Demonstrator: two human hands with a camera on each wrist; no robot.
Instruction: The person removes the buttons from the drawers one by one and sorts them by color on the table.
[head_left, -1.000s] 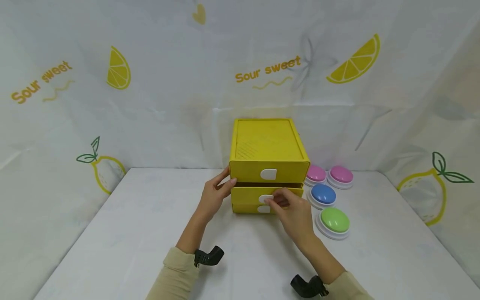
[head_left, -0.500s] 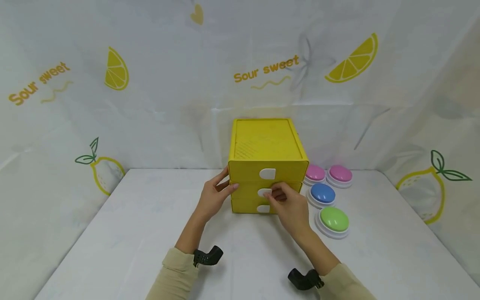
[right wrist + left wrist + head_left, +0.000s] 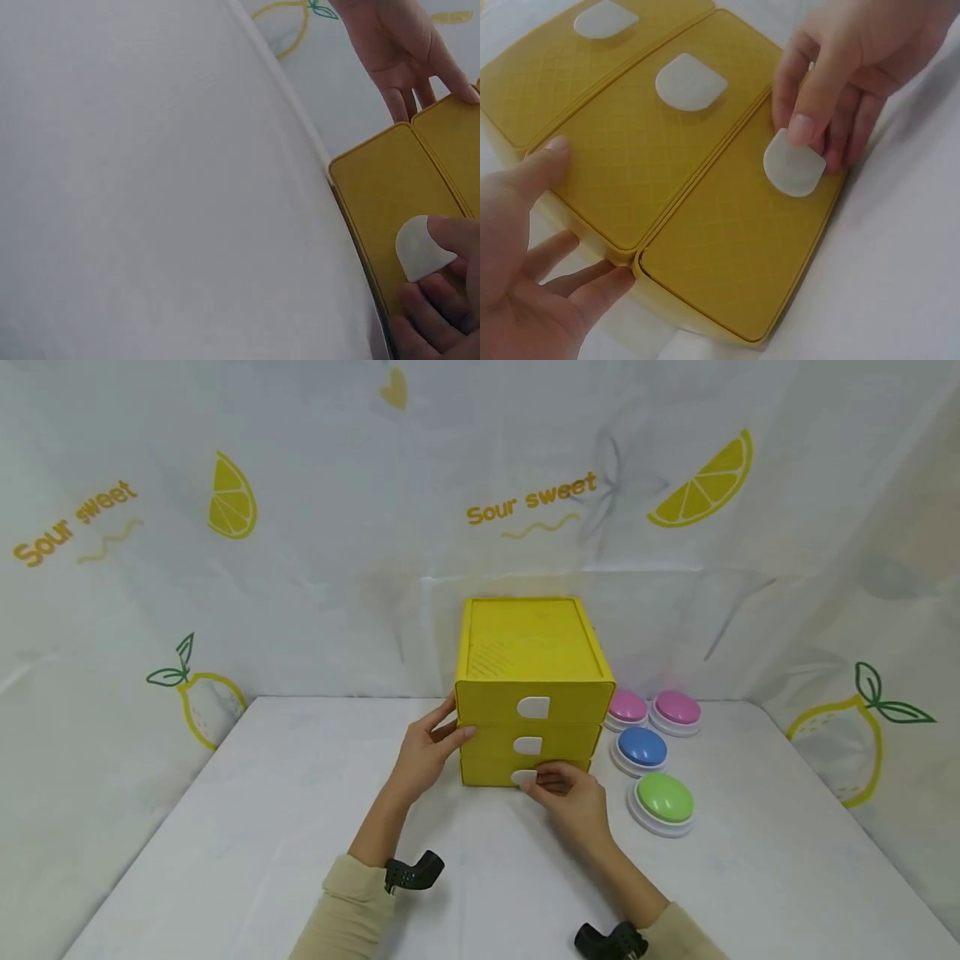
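A yellow three-drawer cabinet [image 3: 536,639] stands at the back of the table, all its drawers pushed in. Each drawer front carries a rounded white tab handle. My left hand [image 3: 422,760] grips the cabinet's left edge, thumb on the middle drawer's front [image 3: 652,142] and fingers along the side wall. Low at the front, my right hand [image 3: 573,806] pinches the bottom drawer's white handle [image 3: 791,165], thumb on its outer face and fingers tucked behind. The middle handle [image 3: 527,745] and top handle [image 3: 533,707] are untouched.
Right of the cabinet stand several round push buttons on white bases: a green one [image 3: 665,797], a blue one [image 3: 642,747] and two pink ones, the outer pink button [image 3: 678,707] beside one partly behind the cabinet. A lemon-printed white sheet [image 3: 337,568] hangs behind the white table [image 3: 225,852].
The middle drawer, slightly out a second ago, went fully in under my right hand. That hand then moved down from the middle handle to the bottom one. My left hand stayed on the cabinet's edge.
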